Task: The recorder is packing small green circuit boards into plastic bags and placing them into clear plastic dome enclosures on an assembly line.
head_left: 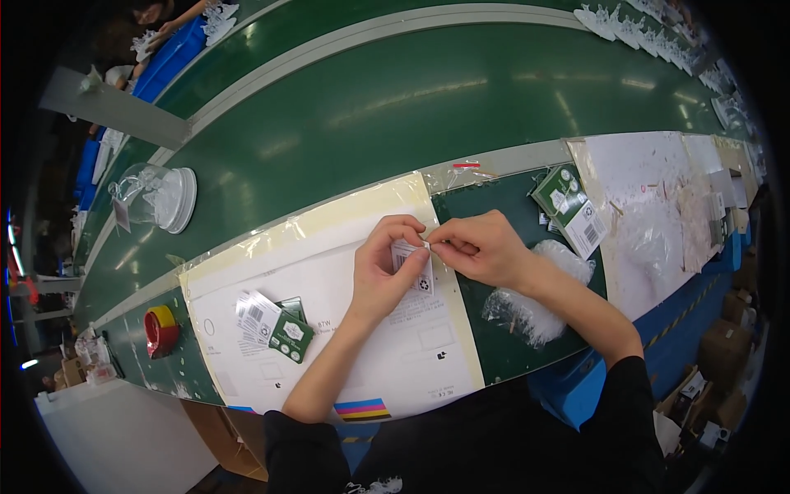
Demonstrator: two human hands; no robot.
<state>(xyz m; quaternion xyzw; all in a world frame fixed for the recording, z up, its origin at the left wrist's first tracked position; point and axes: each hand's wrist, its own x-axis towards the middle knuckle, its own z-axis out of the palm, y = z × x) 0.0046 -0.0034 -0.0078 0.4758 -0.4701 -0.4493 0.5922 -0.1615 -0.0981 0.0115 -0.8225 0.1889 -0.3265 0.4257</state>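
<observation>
The left hand (387, 267) has 1 small white card (424, 282) nipped between thumb and curled forefinger near its upper end, while the lower part hangs free below the thumb. The right hand (485, 247) has its thumb and forefinger tips pinched together at the card's top corner; whether they hold the corner itself or something thin there is too small to tell.

The card should be very light and fairly stiff, yet easy to crease, with a smooth face that may slip under a loose pinch. It looks best held by its edges, using 2 fingertips and light pressure.

Both hands are raised over the white printed sheet (239, 276), near its right edge, fingertips almost meeting. The left wrist is turned inward, its forearm slanting up from the lower edge; the right elbow is bent well out, that forearm crossing above a clear plastic bag (539, 300).

Further out, 1 group of green and white cards (290, 333) lies on the sheet to the left, and another stack (569, 210) sits beyond the right wrist.
</observation>
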